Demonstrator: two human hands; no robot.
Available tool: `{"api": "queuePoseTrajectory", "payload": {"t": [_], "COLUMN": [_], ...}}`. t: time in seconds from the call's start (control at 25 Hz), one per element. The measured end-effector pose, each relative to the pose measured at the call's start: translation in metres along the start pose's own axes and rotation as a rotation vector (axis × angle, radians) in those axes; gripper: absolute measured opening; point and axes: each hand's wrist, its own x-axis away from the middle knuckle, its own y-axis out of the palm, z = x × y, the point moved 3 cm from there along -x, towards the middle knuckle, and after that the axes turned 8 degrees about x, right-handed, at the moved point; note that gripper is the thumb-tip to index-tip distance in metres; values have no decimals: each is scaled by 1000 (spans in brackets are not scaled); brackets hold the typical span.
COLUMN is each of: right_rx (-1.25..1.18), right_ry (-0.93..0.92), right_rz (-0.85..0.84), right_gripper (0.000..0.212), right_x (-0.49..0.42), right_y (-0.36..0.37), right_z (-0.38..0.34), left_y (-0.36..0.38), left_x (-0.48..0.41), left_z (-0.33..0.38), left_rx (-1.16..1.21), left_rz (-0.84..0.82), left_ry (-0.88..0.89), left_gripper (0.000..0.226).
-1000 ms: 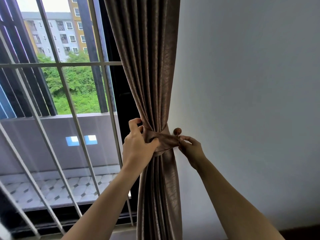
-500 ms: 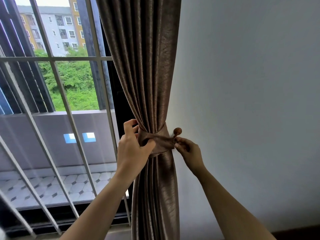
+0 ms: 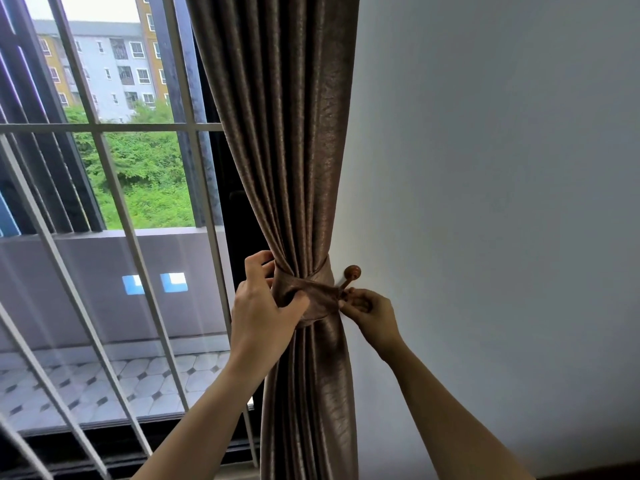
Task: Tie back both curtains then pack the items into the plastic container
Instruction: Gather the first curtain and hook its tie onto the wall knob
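A brown curtain [image 3: 294, 150] hangs gathered at the window's right edge, against the white wall. A matching fabric tieback [image 3: 318, 296] wraps around its waist. My left hand [image 3: 263, 306] grips the tieback and the curtain folds on the left side. My right hand [image 3: 370, 313] pinches the tieback's end right beside a round wooden wall hook [image 3: 351, 273]. Whether the end is looped over the hook is hidden by my fingers. No plastic container or loose items are in view.
A window with white diagonal bars [image 3: 114, 188] fills the left side, with a balcony and buildings outside. The dark window frame [image 3: 239, 209] stands just behind the curtain. The plain white wall [image 3: 485, 202] fills the right.
The tieback has been pulled tighter to the right toward the hook. My right hand has dropped just below the wooden knob, which now shows fully. The view has shifted slightly.
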Motion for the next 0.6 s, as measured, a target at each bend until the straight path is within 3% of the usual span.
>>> {"api": "queuePoseTrajectory", "payload": {"t": [0.24, 0.44, 0.52, 0.6], "right_rx": [213, 389, 309, 61], "right_ry": [-27, -20, 2, 72], "right_rz": [194, 262, 126, -140], "right_gripper": [19, 3, 2, 19], "right_x": [-5, -18, -24, -22], "right_y": [9, 11, 2, -5], "right_z": [-3, 0, 1, 0], "left_y": [1, -1, 0, 0], "left_x": [-4, -6, -8, -7], "left_z": [-1, -3, -4, -5], "left_rx": [-39, -57, -38, -1], "left_rz": [-37, -70, -64, -60], "left_ry": [26, 40, 34, 31], "left_gripper": [63, 64, 63, 62]}}
